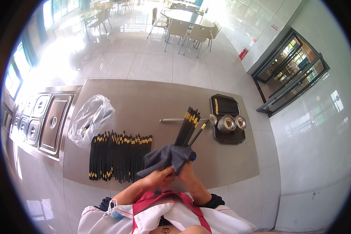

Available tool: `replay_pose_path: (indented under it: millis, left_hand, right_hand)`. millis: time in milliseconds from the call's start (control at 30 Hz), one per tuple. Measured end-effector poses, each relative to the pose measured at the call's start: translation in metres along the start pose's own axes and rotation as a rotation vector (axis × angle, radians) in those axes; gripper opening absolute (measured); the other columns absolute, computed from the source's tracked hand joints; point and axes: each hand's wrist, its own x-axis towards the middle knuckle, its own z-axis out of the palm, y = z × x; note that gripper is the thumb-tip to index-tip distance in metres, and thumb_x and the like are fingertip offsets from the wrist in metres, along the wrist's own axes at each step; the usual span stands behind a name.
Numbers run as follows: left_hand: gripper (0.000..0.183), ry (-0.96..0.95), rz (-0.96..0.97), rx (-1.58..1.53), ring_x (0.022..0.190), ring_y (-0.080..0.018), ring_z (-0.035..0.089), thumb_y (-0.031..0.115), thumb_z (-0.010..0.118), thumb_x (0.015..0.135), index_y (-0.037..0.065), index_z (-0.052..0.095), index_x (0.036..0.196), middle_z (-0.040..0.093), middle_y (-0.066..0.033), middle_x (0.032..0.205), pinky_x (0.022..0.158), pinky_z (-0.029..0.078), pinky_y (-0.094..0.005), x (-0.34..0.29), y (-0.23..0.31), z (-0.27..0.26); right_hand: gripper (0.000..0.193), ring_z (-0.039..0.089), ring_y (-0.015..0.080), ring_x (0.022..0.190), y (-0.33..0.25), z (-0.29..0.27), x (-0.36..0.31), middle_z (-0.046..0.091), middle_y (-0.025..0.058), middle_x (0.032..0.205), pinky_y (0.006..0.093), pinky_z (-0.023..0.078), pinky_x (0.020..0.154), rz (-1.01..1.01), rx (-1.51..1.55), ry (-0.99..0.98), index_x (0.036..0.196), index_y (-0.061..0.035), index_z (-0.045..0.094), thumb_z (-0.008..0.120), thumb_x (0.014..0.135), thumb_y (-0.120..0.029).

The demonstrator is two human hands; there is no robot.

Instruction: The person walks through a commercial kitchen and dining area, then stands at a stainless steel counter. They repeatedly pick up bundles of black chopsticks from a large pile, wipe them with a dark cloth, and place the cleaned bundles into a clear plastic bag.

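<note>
Both hands, left hand & right hand, closed round grey cloth w/ chopstick bundle.

bag: a clear plastic bag lay left of the table
tray: a black tray held two steel bowls

Two hands, left hand and right hand, share one grey cloth and one bundle of chopsticks (too tightly packed to count). One row of chopsticks lies at nine o'clock; one plastic bag at ten. One black tray at two o'clock carries two steel bowls, beside one ladle.
</note>
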Motion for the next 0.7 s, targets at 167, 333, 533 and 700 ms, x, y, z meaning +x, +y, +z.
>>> replay_pose_path:
  millis: [167,333,533,700]
  left_hand:
    - [0.047,-0.124,0.063,0.320,0.076,-0.0163,0.062,0.039,0.044,0.103,-0.004,0.064,0.100,0.065,-0.0087,0.082,0.075,0.050,-0.0296,-0.008,0.019,-0.009]
    - [0.041,0.507,0.166,1.368,0.106,-0.0278,0.063,0.016,0.065,0.084,0.003,0.059,0.122,0.064,-0.0150,0.117,0.092,0.049,-0.0367,-0.024,0.053,-0.044]
    - [0.034,0.336,1.097,2.054,0.102,-0.0287,0.061,0.011,0.062,0.077,0.008,0.059,0.110,0.063,-0.0117,0.107,0.089,0.048,-0.0399,0.010,0.097,-0.021]
    - [0.019,0.042,0.629,1.790,0.088,-0.0283,0.062,0.010,0.064,0.075,0.006,0.054,0.091,0.060,-0.0075,0.082,0.075,0.049,-0.0400,0.025,0.061,-0.065]
  right_hand:
    - [0.017,0.056,0.0198,0.085,-0.021,-0.024,0.021,0.059,0.0082,0.087,0.0346,0.048,0.076,0.017,0.183,-0.157,0.088,-0.0029,0.060,0.053,0.094,-0.017]
    - [0.025,0.049,0.0183,0.065,-0.009,-0.045,0.026,0.051,0.0057,0.067,0.0276,0.041,0.059,0.484,1.052,-0.427,0.071,-0.0048,0.053,0.058,0.092,-0.018]
    - [0.014,0.060,0.0244,0.075,-0.016,-0.036,0.004,0.063,0.0113,0.088,0.0306,0.050,0.068,0.540,0.545,-0.426,0.091,-0.0016,0.064,0.063,0.087,-0.015]
    - [0.025,0.063,0.0187,0.088,0.035,-0.060,-0.002,0.066,0.0075,0.092,0.0286,0.052,0.076,0.123,0.314,-0.659,0.107,-0.0009,0.061,0.064,0.088,-0.017]
